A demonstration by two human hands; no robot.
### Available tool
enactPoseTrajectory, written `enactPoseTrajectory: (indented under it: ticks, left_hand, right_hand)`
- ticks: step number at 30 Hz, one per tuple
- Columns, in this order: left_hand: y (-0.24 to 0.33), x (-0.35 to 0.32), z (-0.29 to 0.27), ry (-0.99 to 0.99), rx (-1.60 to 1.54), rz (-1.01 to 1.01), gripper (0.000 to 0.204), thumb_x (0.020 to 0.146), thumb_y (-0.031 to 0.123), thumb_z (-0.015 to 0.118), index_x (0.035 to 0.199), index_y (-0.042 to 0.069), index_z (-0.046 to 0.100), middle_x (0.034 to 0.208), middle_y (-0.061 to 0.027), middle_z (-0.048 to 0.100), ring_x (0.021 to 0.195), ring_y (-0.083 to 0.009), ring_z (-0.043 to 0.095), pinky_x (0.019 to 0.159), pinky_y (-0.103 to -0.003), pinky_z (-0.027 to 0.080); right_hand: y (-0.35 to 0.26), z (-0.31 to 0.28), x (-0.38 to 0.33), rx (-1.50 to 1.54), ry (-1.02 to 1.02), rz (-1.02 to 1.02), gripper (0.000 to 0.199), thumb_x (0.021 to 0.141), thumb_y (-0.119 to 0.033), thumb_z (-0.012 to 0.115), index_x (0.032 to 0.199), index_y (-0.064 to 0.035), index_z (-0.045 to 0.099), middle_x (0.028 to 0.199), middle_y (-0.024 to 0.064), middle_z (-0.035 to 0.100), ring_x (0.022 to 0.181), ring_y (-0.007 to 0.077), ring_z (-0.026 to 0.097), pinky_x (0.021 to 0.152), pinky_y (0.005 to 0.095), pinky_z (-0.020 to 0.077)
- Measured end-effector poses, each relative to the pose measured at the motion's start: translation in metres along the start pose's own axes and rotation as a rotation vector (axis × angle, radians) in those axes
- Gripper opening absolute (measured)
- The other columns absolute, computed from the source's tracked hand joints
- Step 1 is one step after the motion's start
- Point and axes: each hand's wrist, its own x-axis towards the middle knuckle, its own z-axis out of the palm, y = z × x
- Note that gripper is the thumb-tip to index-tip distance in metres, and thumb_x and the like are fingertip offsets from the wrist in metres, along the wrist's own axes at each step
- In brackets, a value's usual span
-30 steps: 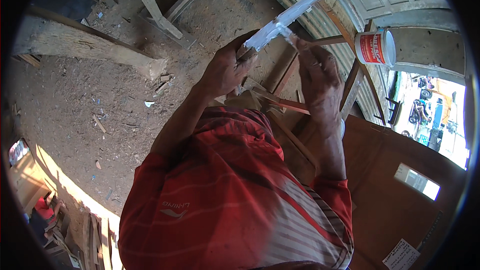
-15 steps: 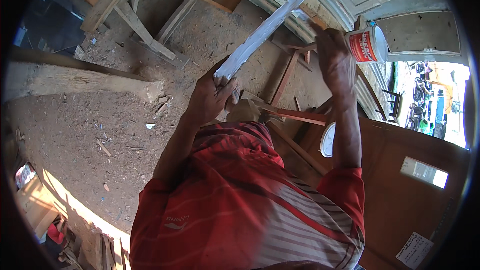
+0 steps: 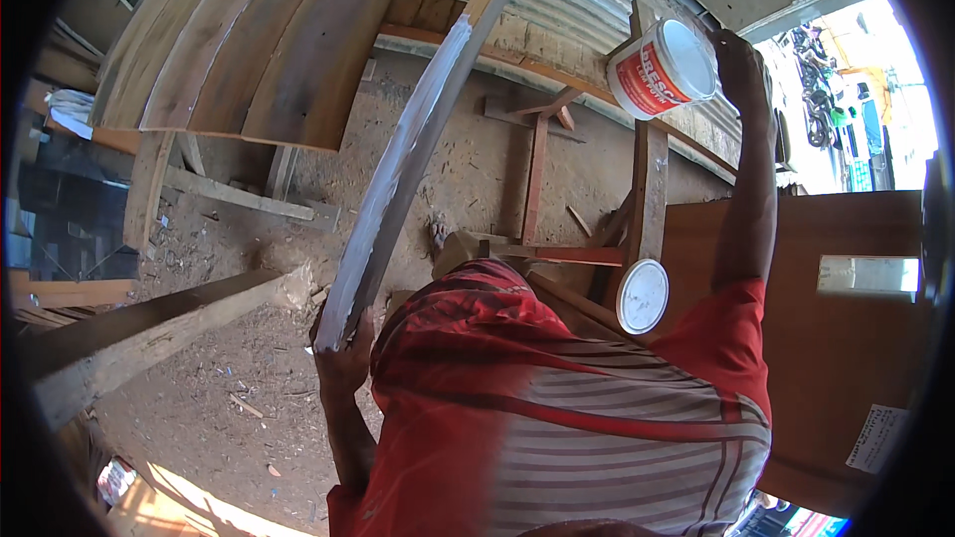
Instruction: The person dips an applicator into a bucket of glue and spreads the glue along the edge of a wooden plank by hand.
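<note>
A long wooden plank (image 3: pixel 383 229) slants from my body toward the far wall, with one narrow face smeared in white paste. My left hand (image 3: pixel 343 353) is closed around its near end. Up at the right, my right hand (image 3: pixel 744 72) is closed beside the rim of a white bucket with a red label (image 3: pixel 647 75). A thin dark tool shows at its fingertips, looking like a putty knife, though its blade is hidden. The bucket stands on a wooden beam, its mouth turned partly toward me.
A round white lid (image 3: pixel 643 296) lies on the wood frame near my right side. Wide boards (image 3: pixel 269 40) rest on a trestle at the far left. A thick timber (image 3: pixel 169 323) crosses the left. A brown panel (image 3: pixel 796 338) fills the right. Wood scraps litter the dirt floor.
My right hand has gone from beside the plank to the bucket's rim. My left hand and the plank's near end have shifted left and closer to me. The view has turned too.
</note>
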Motion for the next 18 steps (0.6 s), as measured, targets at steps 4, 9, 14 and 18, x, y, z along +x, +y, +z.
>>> enactPoseTrajectory:
  ticks: [4,9,14,18]
  left_hand:
    - [-0.001,-0.014,0.004,0.125,0.036,-0.212,0.031,0.093,0.017,0.078,0.114,-0.004,0.069,0.106,-0.0218,0.072,0.094,-0.0336,0.071,0.084,-0.044,0.055]
    - [0.022,-0.017,0.005,0.155,-0.016,-0.468,0.041,0.092,0.022,0.082,0.121,-0.003,0.068,0.107,-0.0151,0.072,0.096,-0.0259,0.068,0.085,-0.041,0.054]
    - [0.024,-0.021,0.005,0.254,-0.189,-0.612,0.052,0.091,0.018,0.084,0.134,-0.004,0.063,0.123,-0.0098,0.068,0.112,-0.0201,0.062,0.096,-0.034,0.050]
    - [0.024,-0.026,0.009,0.339,-0.322,-0.570,0.051,0.092,0.011,0.082,0.137,-0.003,0.062,0.128,-0.0107,0.066,0.116,-0.0215,0.062,0.101,-0.036,0.049]
  right_hand:
    - [0.085,0.048,0.043,-0.090,-0.233,-0.111,0.017,0.094,-0.014,0.065,0.097,-0.0087,0.080,0.102,0.0203,0.075,0.097,0.0382,0.073,0.088,0.0469,0.0556]
    - [0.088,0.113,0.069,-0.028,-0.807,0.086,0.025,0.088,-0.007,0.065,0.108,-0.0082,0.080,0.109,0.0169,0.076,0.094,0.0310,0.075,0.080,0.0435,0.0618]
    - [0.129,0.191,0.083,-0.357,-0.928,-0.205,0.034,0.084,-0.002,0.071,0.117,-0.0055,0.077,0.119,0.0217,0.074,0.110,0.0361,0.073,0.091,0.0459,0.0599]
    - [0.160,0.232,0.075,-0.054,-0.840,-0.223,0.041,0.083,-0.014,0.080,0.121,-0.0013,0.072,0.125,0.0227,0.072,0.121,0.0400,0.067,0.104,0.0474,0.0527]
